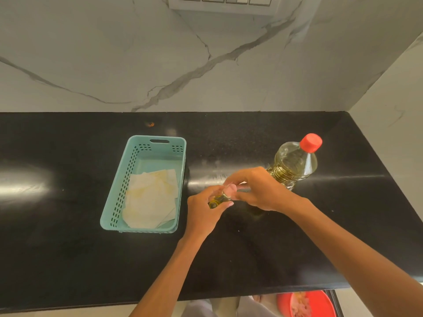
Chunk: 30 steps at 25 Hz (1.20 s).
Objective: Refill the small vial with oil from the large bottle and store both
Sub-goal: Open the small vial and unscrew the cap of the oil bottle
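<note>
Cap-twisting step, probably: small vial (pixel 218 200) is gripped in the left hand (pixel 203 211), pinkish cap (pixel 230 188) is pinched by the right hand (pixel 261 191), steady turning needed next.

black counter (pixel 68 248) | teal basket (pixel 123 184) resting left of centre | large oil bottle (pixel 295 163) standing right, capped, well apart

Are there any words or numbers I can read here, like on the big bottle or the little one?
None can be read.
large bottle: no label shows, plain red cap.
small vial: mostly hidden in the left hand, no writing shows.
basket: plain.
counter: faint marks in the glare, too blurred to read.
</note>
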Each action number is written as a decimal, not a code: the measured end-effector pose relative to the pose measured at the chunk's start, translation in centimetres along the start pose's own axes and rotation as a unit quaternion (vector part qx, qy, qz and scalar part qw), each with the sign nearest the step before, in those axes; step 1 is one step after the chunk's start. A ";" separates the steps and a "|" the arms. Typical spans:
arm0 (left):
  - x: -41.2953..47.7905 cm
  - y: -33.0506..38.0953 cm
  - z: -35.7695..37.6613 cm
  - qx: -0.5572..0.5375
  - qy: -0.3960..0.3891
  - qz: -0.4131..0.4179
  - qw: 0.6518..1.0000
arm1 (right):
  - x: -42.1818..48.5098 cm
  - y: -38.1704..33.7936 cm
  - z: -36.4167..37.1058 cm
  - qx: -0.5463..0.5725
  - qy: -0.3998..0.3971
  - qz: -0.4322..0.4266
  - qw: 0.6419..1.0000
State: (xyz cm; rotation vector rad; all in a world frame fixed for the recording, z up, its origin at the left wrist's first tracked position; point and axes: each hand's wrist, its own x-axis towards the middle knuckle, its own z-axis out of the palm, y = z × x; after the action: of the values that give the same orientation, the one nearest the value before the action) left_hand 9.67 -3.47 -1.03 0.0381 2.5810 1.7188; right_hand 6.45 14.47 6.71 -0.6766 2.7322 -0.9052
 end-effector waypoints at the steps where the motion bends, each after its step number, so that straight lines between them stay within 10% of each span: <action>1: 0.0 0.1 0.1 -0.005 0.000 -0.001 1.000 | 0.0 0.0 -0.1 0.002 0.009 0.019 1.000; 30: -0.6 0.0 -0.4 -0.041 -0.021 0.000 0.999 | 0.3 -1.3 -0.7 -0.056 -0.006 0.014 0.998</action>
State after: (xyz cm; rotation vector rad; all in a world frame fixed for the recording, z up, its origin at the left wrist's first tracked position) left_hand 10.24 -3.89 -0.81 0.0697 2.4793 1.8019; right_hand 6.45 13.74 8.07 -0.6587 2.7904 -0.7441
